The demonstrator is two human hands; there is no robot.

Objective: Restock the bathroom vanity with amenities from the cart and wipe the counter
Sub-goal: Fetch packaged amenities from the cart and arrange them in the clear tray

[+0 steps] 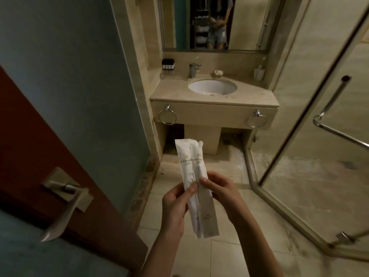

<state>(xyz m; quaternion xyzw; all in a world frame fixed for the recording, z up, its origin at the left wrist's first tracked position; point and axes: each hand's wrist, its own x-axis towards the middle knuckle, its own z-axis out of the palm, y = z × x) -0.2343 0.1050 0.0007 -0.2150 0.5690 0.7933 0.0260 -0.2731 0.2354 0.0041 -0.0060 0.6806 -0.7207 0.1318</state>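
Note:
Two long white amenity packets (189, 160) with gold print are held side by side, upright, in front of me. My left hand (175, 204) pinches the left one at its middle. My right hand (221, 190) grips the right one from the other side. Ahead stands the beige vanity counter (171, 92) with a white oval sink (212, 86) and a chrome faucet (193, 69). A black rack of small bottles (168, 63) sits at the counter's back left, a soap dish (217, 73) behind the sink, and a white dispenser (259, 71) at the back right.
An open brown door (40, 166) with a lever handle (65, 208) is close on my left. A glass shower door (319, 136) with a metal bar fills the right. Two towel rings (167, 116) hang on the vanity front. A mirror (215, 23) above reflects a person and a cart.

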